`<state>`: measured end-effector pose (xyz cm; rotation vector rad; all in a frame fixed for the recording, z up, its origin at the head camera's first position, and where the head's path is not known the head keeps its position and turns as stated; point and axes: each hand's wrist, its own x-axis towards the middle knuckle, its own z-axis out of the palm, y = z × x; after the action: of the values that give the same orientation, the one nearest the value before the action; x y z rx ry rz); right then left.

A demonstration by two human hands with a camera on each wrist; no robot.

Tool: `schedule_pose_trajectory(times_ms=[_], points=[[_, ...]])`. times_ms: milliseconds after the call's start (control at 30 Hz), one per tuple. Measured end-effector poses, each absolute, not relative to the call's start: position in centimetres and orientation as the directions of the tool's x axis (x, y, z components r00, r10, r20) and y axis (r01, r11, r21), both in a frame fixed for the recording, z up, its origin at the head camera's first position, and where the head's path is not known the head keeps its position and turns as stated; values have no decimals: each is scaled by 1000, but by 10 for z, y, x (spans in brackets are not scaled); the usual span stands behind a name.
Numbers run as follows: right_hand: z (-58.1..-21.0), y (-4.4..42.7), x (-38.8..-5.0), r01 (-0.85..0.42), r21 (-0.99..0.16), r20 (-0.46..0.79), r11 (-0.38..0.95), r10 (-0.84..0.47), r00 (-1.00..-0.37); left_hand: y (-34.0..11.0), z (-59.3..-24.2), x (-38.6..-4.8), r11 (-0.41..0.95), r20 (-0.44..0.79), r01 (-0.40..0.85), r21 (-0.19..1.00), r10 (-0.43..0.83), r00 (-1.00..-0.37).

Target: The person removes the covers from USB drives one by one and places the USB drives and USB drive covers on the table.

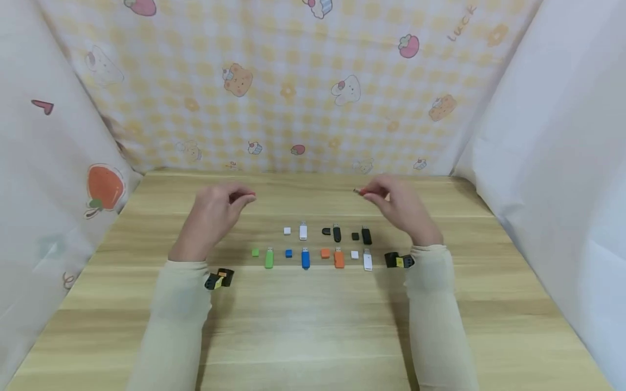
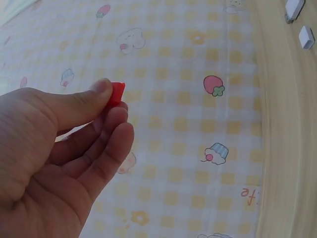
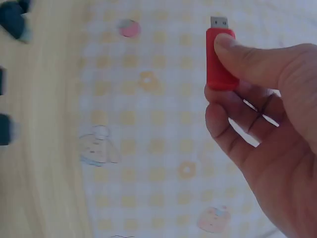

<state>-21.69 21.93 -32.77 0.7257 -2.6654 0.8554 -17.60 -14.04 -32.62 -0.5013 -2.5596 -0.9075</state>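
Between thumb and fingers my left hand (image 1: 215, 214) pinches a small red cap (image 2: 117, 93), held above the left rear of the table. My right hand (image 1: 398, 206) holds a red USB stick (image 3: 218, 64) by its body, its metal plug bare and pointing away from the palm. The two hands are well apart. In front of them on the table lie uncapped USB sticks with their caps to the left: a white stick (image 1: 303, 232) and black sticks in the rear row, then green (image 1: 269, 258), blue (image 1: 305, 258), orange (image 1: 339, 258) and white in the front row.
The wooden table (image 1: 303, 336) ends at a checked cloth (image 1: 293, 108) hanging behind it. White cloth panels (image 1: 552, 136) stand at both sides. A dark camera mount sits at each wrist, close to the tabletop.
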Motion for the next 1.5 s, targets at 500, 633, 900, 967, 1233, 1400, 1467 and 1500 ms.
schedule_pose_trajectory(times_ms=[500,633,900,967,1233,1400,1467,1500], points=[[-311,210,-211,-545,-456,325,703,-438,-838,-136,-327,-180,711,474,491,504,247,-845],[-313,203,-211,-552,-462,315,695,-453,-834,-135,-330,-181,706,464,490,511,254,-849],[-323,179,-207,-547,-476,259,689,-485,-836,-131,-336,-182,687,432,494,534,280,-857],[-325,171,-207,-553,-473,236,686,-505,-830,-131,-337,-182,685,433,495,535,281,-856],[-329,135,-211,-604,-404,140,687,-606,-783,-131,-339,-184,696,409,479,535,282,-868],[-329,114,-215,-658,-357,111,662,-670,-734,-134,-340,-186,719,369,436,541,262,-892],[-328,106,-218,-671,-355,96,651,-689,-718,-136,-340,-186,727,356,421,542,255,-899],[-329,102,-219,-676,-356,85,646,-698,-711,-138,-340,-187,729,351,417,543,254,-901]])
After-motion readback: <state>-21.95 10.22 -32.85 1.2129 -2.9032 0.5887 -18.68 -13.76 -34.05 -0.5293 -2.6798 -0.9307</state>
